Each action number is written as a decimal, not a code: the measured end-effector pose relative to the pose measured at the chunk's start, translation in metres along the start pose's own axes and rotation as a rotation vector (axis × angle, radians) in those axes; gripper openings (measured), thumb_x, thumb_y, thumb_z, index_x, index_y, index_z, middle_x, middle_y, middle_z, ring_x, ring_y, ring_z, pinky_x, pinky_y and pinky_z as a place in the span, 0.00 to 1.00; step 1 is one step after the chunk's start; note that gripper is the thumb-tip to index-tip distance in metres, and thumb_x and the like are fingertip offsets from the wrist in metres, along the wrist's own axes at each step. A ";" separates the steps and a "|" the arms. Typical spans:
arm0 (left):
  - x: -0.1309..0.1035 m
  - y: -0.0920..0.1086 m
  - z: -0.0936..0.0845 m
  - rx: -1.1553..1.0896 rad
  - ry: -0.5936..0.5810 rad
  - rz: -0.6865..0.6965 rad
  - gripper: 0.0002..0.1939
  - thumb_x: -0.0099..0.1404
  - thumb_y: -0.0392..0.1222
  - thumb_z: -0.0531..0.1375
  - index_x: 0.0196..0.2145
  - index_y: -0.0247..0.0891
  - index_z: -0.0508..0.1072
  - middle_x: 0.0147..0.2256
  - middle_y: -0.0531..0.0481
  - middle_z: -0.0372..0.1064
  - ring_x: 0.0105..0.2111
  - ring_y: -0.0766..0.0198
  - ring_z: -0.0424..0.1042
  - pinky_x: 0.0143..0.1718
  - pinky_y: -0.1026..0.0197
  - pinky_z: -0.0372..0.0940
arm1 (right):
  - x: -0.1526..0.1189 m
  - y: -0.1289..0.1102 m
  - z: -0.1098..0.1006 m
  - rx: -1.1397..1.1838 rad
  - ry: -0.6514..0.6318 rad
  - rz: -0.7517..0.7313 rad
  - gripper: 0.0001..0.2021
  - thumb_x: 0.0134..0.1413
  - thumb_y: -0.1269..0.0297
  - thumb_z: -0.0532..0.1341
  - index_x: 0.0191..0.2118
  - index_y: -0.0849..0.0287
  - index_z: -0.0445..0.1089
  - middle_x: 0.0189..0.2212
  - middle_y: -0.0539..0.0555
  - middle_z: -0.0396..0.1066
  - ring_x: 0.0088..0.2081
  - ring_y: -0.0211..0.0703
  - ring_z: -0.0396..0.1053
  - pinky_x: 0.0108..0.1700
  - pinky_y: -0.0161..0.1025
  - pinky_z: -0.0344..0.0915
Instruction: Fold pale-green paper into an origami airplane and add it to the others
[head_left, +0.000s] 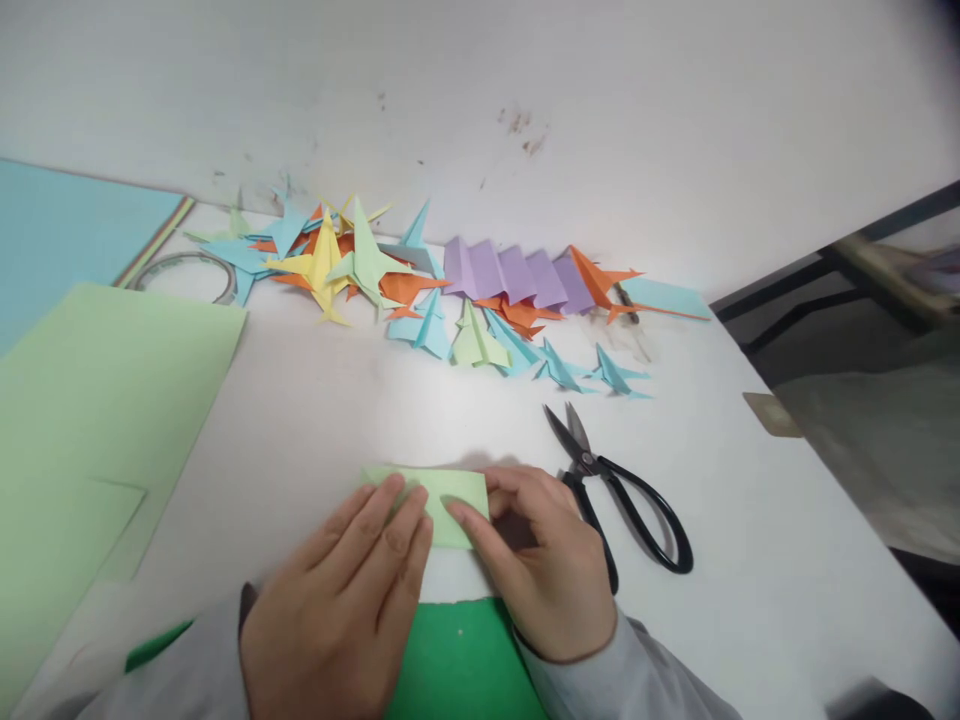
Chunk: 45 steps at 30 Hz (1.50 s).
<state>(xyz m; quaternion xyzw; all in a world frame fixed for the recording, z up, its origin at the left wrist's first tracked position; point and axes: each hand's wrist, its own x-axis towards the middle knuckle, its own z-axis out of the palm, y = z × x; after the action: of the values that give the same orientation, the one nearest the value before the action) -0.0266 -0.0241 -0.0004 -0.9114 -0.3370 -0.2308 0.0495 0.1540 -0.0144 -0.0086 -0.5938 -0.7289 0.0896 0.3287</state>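
Observation:
A small, folded piece of light green paper [463, 488] lies on the white table in front of me. My left hand [341, 590] rests flat over the paper's left part, fingers stretched out and pressing on it. At the paper's right end, my right hand [559, 565] pinches the edge, thumb on top and the other fingers behind. Black-handled scissors [587, 460] lie just right of my right hand, blades slightly apart. Partly covered by my forearms, a green sheet or mat [465, 665] sits at the near edge.
Along the wall lie several folded paper planes, including a yellow one [326, 262] and an orange one [596, 280]. A pleated purple paper [514, 275] is among them. Large light green sheets [112, 400], a blue sheet [67, 230] and a tape roll [225, 275] occupy the left side.

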 end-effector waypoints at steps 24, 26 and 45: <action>-0.002 0.006 0.002 -0.094 0.023 -0.094 0.16 0.62 0.28 0.47 0.41 0.27 0.72 0.44 0.40 0.71 0.48 0.54 0.67 0.44 0.55 0.68 | -0.011 -0.001 -0.006 0.019 -0.017 -0.018 0.11 0.50 0.67 0.58 0.41 0.59 0.64 0.24 0.50 0.66 0.30 0.41 0.68 0.38 0.40 0.67; -0.002 0.006 0.002 -0.080 0.033 -0.104 0.15 0.61 0.28 0.48 0.41 0.26 0.72 0.44 0.39 0.70 0.48 0.53 0.66 0.44 0.55 0.69 | -0.013 0.000 -0.005 0.030 0.016 -0.021 0.11 0.50 0.66 0.58 0.41 0.58 0.64 0.24 0.51 0.66 0.30 0.42 0.68 0.38 0.41 0.68; -0.003 0.006 0.006 -0.071 0.063 -0.111 0.16 0.61 0.28 0.47 0.40 0.26 0.72 0.44 0.38 0.70 0.48 0.53 0.66 0.44 0.54 0.69 | -0.015 0.004 -0.006 -0.035 -0.026 -0.047 0.10 0.49 0.65 0.60 0.39 0.59 0.66 0.33 0.56 0.71 0.33 0.44 0.70 0.38 0.42 0.70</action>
<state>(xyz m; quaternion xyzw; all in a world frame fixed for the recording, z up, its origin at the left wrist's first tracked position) -0.0231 -0.0291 -0.0065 -0.8850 -0.3767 -0.2734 0.0148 0.1619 -0.0286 -0.0120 -0.5811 -0.7483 0.0769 0.3107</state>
